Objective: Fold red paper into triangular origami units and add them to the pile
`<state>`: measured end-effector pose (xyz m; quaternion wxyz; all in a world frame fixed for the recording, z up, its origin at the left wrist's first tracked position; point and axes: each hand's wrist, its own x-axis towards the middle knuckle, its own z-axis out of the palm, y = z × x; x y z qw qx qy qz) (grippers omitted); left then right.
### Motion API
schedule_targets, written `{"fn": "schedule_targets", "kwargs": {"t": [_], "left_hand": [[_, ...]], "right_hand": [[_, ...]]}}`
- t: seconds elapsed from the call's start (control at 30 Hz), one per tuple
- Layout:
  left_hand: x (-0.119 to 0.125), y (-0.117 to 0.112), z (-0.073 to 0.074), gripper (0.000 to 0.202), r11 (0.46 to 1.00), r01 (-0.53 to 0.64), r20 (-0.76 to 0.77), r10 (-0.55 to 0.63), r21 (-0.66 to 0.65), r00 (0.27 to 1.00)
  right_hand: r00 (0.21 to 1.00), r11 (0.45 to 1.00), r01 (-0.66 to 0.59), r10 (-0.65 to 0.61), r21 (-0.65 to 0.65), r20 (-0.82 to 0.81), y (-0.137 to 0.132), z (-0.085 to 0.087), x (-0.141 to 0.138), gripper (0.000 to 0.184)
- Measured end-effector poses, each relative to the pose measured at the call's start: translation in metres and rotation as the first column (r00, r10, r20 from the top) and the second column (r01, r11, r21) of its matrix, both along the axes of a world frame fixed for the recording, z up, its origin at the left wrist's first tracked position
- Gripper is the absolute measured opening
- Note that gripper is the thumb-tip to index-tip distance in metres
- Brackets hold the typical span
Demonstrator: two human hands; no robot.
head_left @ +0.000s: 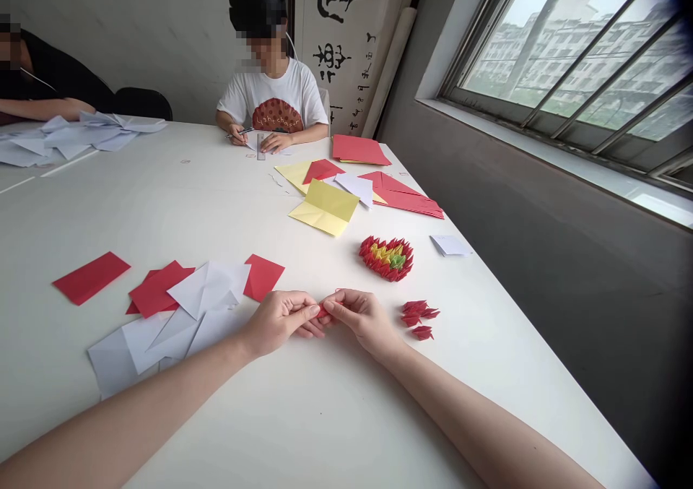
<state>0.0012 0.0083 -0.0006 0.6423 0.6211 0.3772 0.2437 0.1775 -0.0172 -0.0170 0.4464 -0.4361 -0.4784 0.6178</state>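
While inside the table edge (520, 355), left hand (279, 321) and right hand (367, 321) tight on red paper (323, 312), broad room between forearms (178, 396).

A person (271, 102) in a white T-shirt (307, 97) holds a slim dark pen (246, 131) beside a clear rectangular ruler (260, 147), before a white scroll with black brushed characters (346, 41). A metal-barred window (568, 63) shows pale buildings (590, 23) outside.
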Motion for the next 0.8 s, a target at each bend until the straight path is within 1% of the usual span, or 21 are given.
{"fn": "schedule_targets", "kwargs": {"t": [0.1, 0.2, 0.3, 0.4, 0.47, 0.53, 0.6, 0.67, 0.73, 0.8], "left_hand": [[-0.001, 0.000, 0.001, 0.026, 1.000, -0.023, 0.001, 0.023, 0.019, 1.000], [-0.001, -0.001, 0.002, 0.025, 0.998, -0.036, -0.010, 0.037, 0.055, 0.999], [0.000, -0.003, 0.002, 0.024, 0.997, 0.001, -0.004, -0.001, 0.078, 1.000], [-0.001, -0.002, 0.002, 0.023, 0.998, 0.047, 0.036, -0.049, 0.047, 0.998], [-0.002, 0.000, 0.001, 0.022, 0.999, 0.040, 0.070, -0.042, 0.017, 0.997], [-0.003, 0.002, 0.000, 0.021, 1.000, 0.012, 0.088, -0.011, -0.012, 0.996], [-0.004, 0.004, -0.002, 0.021, 0.999, -0.026, 0.092, 0.029, -0.038, 0.995], [-0.004, 0.006, -0.004, 0.021, 0.997, -0.055, 0.085, 0.060, -0.057, 0.995], [-0.004, 0.007, -0.006, 0.021, 0.996, -0.065, 0.072, 0.070, -0.066, 0.995], [-0.004, 0.008, -0.006, 0.021, 0.996, -0.052, 0.054, 0.056, -0.071, 0.997]], "right_hand": [[0.996, 0.999, -0.025, 0.021, -0.046, -0.082, 0.000, 0.004, 0.000, 0.034], [0.999, 0.999, -0.014, 0.012, -0.043, -0.040, 0.000, 0.007, -0.002, 0.033], [1.000, 0.999, -0.029, 0.028, -0.030, -0.014, 0.000, 0.006, -0.003, 0.028], [0.991, 0.996, -0.084, 0.079, -0.044, -0.108, 0.000, 0.003, -0.001, 0.026], [0.982, 0.993, -0.107, 0.097, -0.053, -0.164, 0.001, 0.001, 0.001, 0.024], [0.986, 0.996, -0.085, 0.078, -0.042, -0.145, 0.002, 0.001, 0.003, 0.024], [0.998, 1.000, -0.011, 0.012, 0.026, -0.058, 0.003, 0.002, 0.005, 0.023], [0.996, 0.985, 0.048, -0.059, 0.168, 0.062, 0.002, 0.005, 0.006, 0.019], [0.979, 0.941, 0.018, -0.085, 0.338, 0.185, -0.001, 0.007, 0.006, 0.016], [0.950, 0.880, -0.068, -0.086, 0.470, 0.299, -0.004, 0.008, 0.006, 0.012]]}}
